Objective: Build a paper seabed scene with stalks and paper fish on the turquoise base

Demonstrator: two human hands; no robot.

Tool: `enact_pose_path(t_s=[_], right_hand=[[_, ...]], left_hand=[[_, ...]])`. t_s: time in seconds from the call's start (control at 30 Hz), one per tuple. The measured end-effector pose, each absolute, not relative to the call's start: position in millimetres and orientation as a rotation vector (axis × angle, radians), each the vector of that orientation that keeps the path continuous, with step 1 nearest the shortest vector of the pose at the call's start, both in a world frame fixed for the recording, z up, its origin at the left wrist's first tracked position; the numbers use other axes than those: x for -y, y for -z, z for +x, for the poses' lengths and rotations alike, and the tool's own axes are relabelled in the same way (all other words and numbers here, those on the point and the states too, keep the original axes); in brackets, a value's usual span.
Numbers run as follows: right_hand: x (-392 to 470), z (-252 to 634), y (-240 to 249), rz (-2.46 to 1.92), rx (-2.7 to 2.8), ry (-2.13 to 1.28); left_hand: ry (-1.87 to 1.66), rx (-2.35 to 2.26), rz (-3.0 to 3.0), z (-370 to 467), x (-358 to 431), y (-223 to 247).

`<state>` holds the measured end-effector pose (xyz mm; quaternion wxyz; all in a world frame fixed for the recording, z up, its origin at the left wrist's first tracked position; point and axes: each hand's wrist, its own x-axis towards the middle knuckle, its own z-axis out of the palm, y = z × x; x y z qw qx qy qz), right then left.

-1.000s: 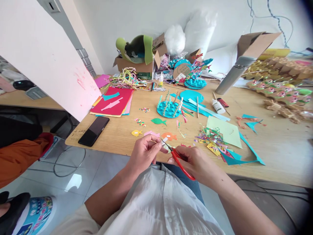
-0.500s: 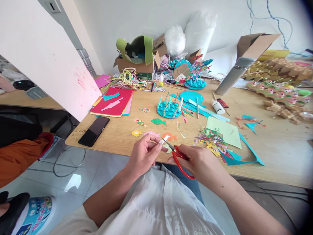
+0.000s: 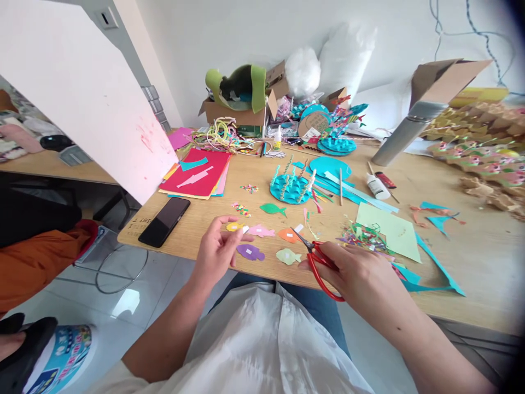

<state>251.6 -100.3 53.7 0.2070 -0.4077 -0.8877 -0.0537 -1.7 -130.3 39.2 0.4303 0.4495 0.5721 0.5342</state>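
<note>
Between thumb and fingers, my left hand [image 3: 219,249] pinches a small white piece [image 3: 245,230], just right of the yellow paper fish [image 3: 234,226]. Red-handled scissors [image 3: 324,273] are in my right hand [image 3: 361,273], their blades pointing up and left. Around the hands lie a pink fish [image 3: 262,231], a purple fish [image 3: 250,252], an orange fish [image 3: 289,235] and a pale green fish [image 3: 287,256], each bearing a small white square. A green fish [image 3: 273,209] lies farther back. Near the scissor tips is a white strip [image 3: 299,230].
A black phone [image 3: 164,221] and stacked coloured paper [image 3: 213,189] lie at left. Behind the fish stands a blue base with twisted sticks [image 3: 290,189]. Paper scraps [image 3: 363,235], a light green sheet [image 3: 404,235], a glue bottle [image 3: 378,187] and a grey cylinder [image 3: 400,139] are at right.
My left hand has moved left, away from the scissors, with a small white piece. The scissors have shifted right, and the purple fish and a loose white strip now show.
</note>
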Motion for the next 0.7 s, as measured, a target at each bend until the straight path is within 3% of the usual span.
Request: enact_pose_path(t_s=[0.47, 0.7], right_hand=[[80, 246, -45, -1.134, 2.516, 0.138], [66, 244, -39, -1.121, 2.54, 0.158]], left_hand=[[-1.515, -1.764, 1.224, -49, 104, -17], [-1.323, -2.287, 1.825, -72, 94, 8]])
